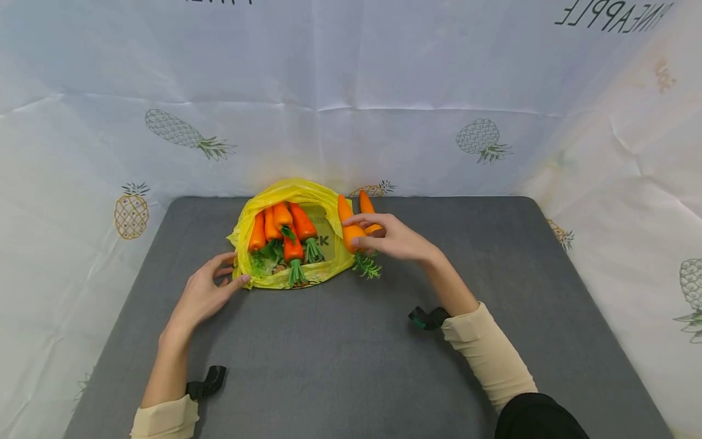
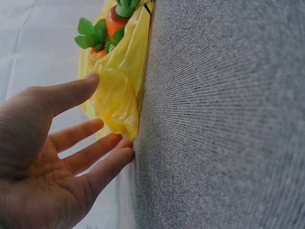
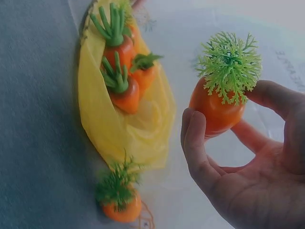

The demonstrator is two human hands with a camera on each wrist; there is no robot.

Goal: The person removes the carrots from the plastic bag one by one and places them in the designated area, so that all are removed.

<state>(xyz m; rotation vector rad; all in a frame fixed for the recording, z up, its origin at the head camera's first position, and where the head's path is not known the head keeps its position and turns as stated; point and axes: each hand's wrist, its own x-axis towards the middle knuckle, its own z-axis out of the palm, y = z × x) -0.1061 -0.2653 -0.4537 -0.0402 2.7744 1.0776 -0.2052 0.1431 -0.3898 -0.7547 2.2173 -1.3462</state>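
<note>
A yellow plastic bag [image 1: 312,190] lies with its mouth facing me, several orange toy carrots [image 1: 294,249] with green tops inside it. My left hand [image 1: 204,291] is at the bag's left edge; in the left wrist view its thumb and fingertips touch the yellow film [image 2: 114,98], fingers loosely extended. Beside the bag's right edge, my right hand [image 1: 392,236] pinches a toy carrot [image 3: 217,114] between thumb and fingers, its pale green frilly top towards the wrist camera. Another carrot [image 3: 121,210] with darker feathery greens lies right of the bag, partly hidden behind my right hand in the head view.
The grey table [image 1: 329,360] reaches back to a whitish hanging sheet [image 1: 351,73] printed with pineapples. The bag and carrots are near the table's far edge. A black wrist mount [image 1: 207,383] is on the left forearm, another [image 1: 429,318] on the right.
</note>
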